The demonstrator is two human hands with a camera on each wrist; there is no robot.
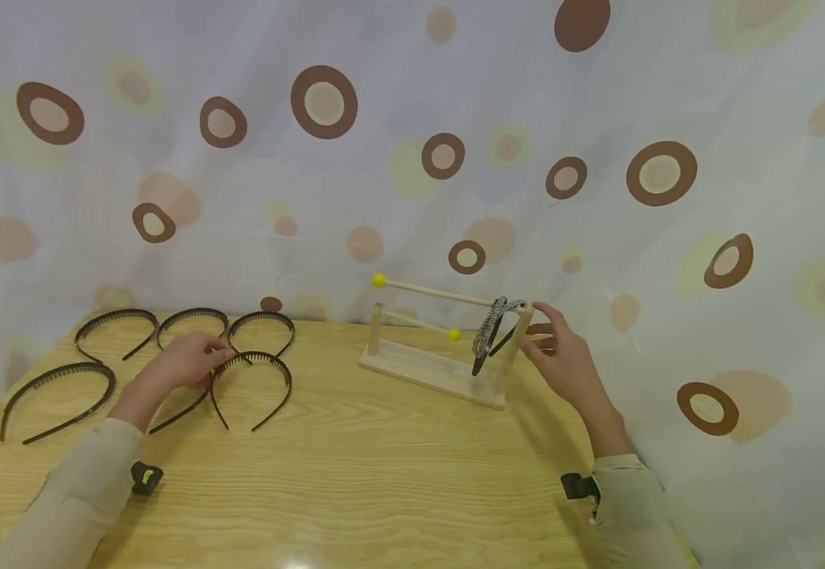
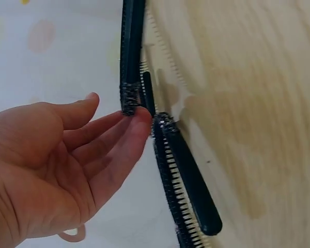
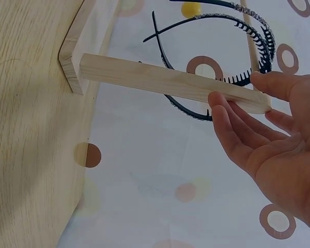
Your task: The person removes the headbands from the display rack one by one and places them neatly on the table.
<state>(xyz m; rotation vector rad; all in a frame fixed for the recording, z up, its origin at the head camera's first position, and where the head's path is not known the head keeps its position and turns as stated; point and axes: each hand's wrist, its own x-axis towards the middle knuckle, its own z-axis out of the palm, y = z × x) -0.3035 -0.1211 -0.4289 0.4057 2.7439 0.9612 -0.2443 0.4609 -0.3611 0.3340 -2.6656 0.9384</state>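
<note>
My left hand [image 1: 188, 359] is among the black toothed headbands on the table, fingers at the near headband [image 1: 288, 379]. In the left wrist view its fingertips touch a dark headband end [image 2: 132, 62] with a glittery patch, while the thumb stands apart; another headband [image 2: 194, 181] hangs just below. My right hand [image 1: 565, 363] grips the top of the right post of a wooden stand [image 1: 430, 378]. Thumb and fingers lie on either side of that post [image 3: 150, 77] in the right wrist view. Glittery headbands [image 1: 487, 332] hang on the stand's upper rod, close to this post.
Several more black headbands [image 1: 110, 387] lie in two rows on the left of the wooden table [image 1: 384, 490]. Yellow balls [image 1: 379, 280] cap the stand's rods. A spotted curtain [image 1: 384, 158] runs behind the table and along its right side.
</note>
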